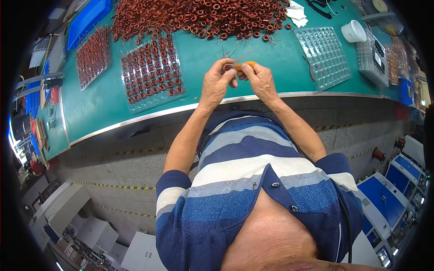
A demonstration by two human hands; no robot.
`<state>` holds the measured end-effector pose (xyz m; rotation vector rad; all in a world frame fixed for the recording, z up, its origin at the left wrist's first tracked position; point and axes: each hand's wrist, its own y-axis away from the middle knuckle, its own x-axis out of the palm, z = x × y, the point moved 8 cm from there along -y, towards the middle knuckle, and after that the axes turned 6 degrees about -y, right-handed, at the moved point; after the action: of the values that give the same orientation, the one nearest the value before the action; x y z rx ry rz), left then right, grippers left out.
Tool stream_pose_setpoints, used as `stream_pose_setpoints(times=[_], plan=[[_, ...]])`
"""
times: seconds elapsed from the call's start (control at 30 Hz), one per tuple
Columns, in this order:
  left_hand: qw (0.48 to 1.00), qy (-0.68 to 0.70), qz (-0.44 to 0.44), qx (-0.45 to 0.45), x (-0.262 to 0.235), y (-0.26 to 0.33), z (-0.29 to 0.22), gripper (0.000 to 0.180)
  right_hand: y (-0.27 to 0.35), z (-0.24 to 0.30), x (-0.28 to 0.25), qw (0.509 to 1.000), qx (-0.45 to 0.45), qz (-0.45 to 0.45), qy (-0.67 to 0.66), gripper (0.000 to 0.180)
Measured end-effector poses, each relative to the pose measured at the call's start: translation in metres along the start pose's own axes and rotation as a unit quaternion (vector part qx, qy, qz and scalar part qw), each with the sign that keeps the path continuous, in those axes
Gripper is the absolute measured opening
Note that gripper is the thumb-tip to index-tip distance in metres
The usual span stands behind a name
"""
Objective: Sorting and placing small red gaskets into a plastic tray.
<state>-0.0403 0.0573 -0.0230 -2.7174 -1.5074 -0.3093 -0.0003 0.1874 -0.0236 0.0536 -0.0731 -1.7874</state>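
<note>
Close together above the near edge of the green table, both my hands are closed. My left hand pinches a red-brown wire-wound ring coil, mostly covered by the fingers, with thin wire leads pointing away from me. In my right hand is a small tool with an orange handle. Its tip meets the coil between the fingertips, and its exact kind is hidden by the grip. Beyond my hands spreads a large heap of similar ring coils.
Left of my hands lies a transparent tray holding rows of coils. A second filled tray and a blue bin are farther left. To the right are a transparent pocketed tray, a white tub and stacked trays.
</note>
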Motion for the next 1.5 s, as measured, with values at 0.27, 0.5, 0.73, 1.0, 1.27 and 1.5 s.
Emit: stream_pose_setpoints(times=[0.27, 0.5, 0.73, 1.0, 1.27, 1.5], plan=[[0.989, -0.144, -0.036, 0.029, 0.000, -0.003, -0.023, 0.022, -0.007, -0.019, 0.000, 0.946, 0.157, -0.032, -0.280, 0.031], [0.992, -0.125, -0.023, -0.023, -0.006, -0.005, 0.004, 0.017, -0.005, -0.022, -0.004, 0.981, 0.124, -0.031, -0.147, 0.025], [0.998, -0.051, 0.046, 0.008, 0.027, -0.005, -0.020, 0.018, 0.009, -0.004, -0.025, 0.977, 0.140, -0.037, -0.155, 0.026], [0.985, 0.065, 0.078, -0.138, 0.012, -0.006, 0.008, 0.032, 0.012, 0.016, -0.029, 0.996, -0.019, -0.050, -0.071, 0.045], [0.986, -0.053, 0.138, -0.073, 0.027, -0.010, -0.001, 0.030, 0.014, -0.009, -0.030, 0.973, 0.130, -0.028, -0.188, 0.027], [0.997, 0.017, 0.061, -0.045, 0.030, -0.021, -0.011, 0.017, 0.015, 0.020, -0.034, 0.976, 0.062, -0.066, -0.196, 0.023]])
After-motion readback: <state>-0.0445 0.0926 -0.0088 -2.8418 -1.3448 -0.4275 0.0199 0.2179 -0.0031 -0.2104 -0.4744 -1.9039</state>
